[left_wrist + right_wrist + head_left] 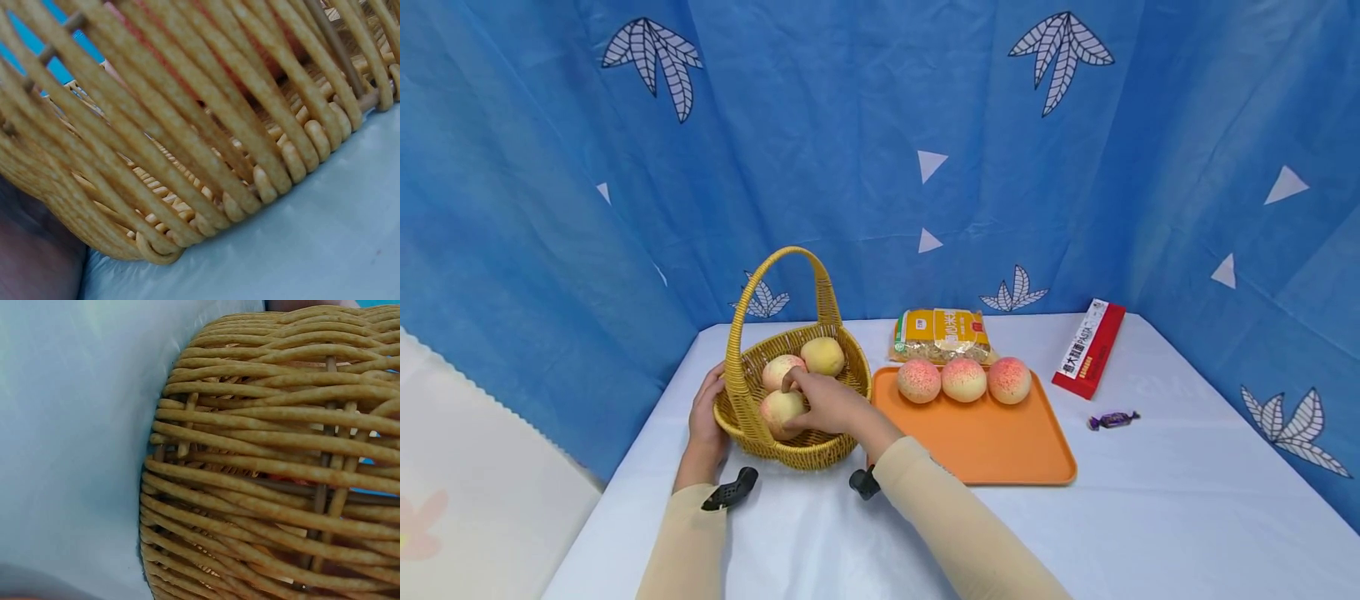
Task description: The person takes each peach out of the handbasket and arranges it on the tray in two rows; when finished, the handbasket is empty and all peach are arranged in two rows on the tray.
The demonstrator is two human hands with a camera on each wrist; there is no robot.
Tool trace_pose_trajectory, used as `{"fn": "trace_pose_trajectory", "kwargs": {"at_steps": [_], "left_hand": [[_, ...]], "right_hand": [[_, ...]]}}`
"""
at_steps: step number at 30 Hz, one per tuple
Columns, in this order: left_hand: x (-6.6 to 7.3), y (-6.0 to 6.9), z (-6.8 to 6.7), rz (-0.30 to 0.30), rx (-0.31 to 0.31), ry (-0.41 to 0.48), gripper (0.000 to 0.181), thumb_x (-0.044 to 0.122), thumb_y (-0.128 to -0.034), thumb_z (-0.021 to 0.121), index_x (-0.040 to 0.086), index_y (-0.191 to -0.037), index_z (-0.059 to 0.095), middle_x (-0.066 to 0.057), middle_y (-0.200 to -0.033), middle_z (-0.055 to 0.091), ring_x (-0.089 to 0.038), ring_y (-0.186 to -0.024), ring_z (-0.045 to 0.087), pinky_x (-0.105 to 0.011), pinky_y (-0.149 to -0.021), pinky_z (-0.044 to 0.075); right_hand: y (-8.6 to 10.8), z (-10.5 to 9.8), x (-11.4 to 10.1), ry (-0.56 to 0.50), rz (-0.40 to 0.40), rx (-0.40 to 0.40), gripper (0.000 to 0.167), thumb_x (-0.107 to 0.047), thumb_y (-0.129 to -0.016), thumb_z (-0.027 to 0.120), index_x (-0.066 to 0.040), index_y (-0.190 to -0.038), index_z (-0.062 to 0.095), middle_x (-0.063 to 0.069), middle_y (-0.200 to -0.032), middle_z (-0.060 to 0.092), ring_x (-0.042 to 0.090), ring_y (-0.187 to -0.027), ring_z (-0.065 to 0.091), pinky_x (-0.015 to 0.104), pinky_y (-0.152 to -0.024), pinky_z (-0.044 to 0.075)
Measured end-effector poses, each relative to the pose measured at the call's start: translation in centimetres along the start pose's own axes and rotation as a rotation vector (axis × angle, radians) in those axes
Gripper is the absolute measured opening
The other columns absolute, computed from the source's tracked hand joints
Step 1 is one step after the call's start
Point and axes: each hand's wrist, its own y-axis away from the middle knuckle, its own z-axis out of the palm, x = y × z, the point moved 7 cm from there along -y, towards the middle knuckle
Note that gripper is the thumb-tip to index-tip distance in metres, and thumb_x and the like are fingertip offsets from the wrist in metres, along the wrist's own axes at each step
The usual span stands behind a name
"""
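Observation:
A golden wicker basket [831,454] with a tall arched handle stands at the left of the table. My left hand [706,421] rests against its outer left side, fingers along the wall near the rim. My right hand [831,406] reaches over the front right rim and grips a peach [781,413] between thumb and fingers. Behind that one, a pinkish peach [781,371] and a yellowish peach [822,356] lie in the basket. Woven basket wall [206,125] fills much of the left wrist view; the right wrist view also shows the basket's side [269,444].
Right of the basket lies an orange tray [977,450] with three peaches [964,380] in a row along its back. A yellow grain bag [943,333] is behind the tray. Farther right are a red and white pasta packet [1090,348] and a purple wrapped candy [1113,420].

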Motion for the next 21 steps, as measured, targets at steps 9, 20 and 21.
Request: {"fn": "trace_pose_trajectory", "kwargs": {"at_steps": [9,20,21], "left_hand": [[0.10,0.07,-0.01,0.015,-0.017,-0.002,0.038,0.021,-0.1073,0.030,0.026,-0.139,0.050,0.015,-0.129,0.052,-0.001,-0.116,0.052,-0.013,-0.094,0.045],[0.07,0.02,-0.14,-0.006,-0.008,-0.018,0.040,0.025,-0.1074,0.031,0.025,-0.144,0.047,0.014,-0.134,0.049,0.000,-0.120,0.050,-0.012,-0.095,0.044],[0.08,0.01,-0.15,-0.005,-0.005,-0.020,0.040,0.025,-0.1074,0.031,0.025,-0.144,0.047,0.015,-0.134,0.049,0.000,-0.119,0.050,-0.012,-0.095,0.044]], "right_hand": [[0.37,-0.26,-0.01,0.004,0.019,0.032,0.041,-0.046,-0.088,0.073,-0.026,-0.114,0.049,-0.008,-0.109,0.063,0.007,-0.080,0.056,0.023,-0.069,0.046],[0.49,-0.30,-0.05,0.018,0.010,0.051,0.045,-0.047,-0.086,0.076,-0.025,-0.115,0.049,-0.010,-0.104,0.062,0.005,-0.083,0.058,0.022,-0.072,0.048],[0.48,-0.28,-0.07,0.022,0.009,0.052,0.047,-0.047,-0.086,0.076,-0.025,-0.117,0.050,-0.010,-0.108,0.062,0.004,-0.088,0.060,0.022,-0.075,0.049]]}}
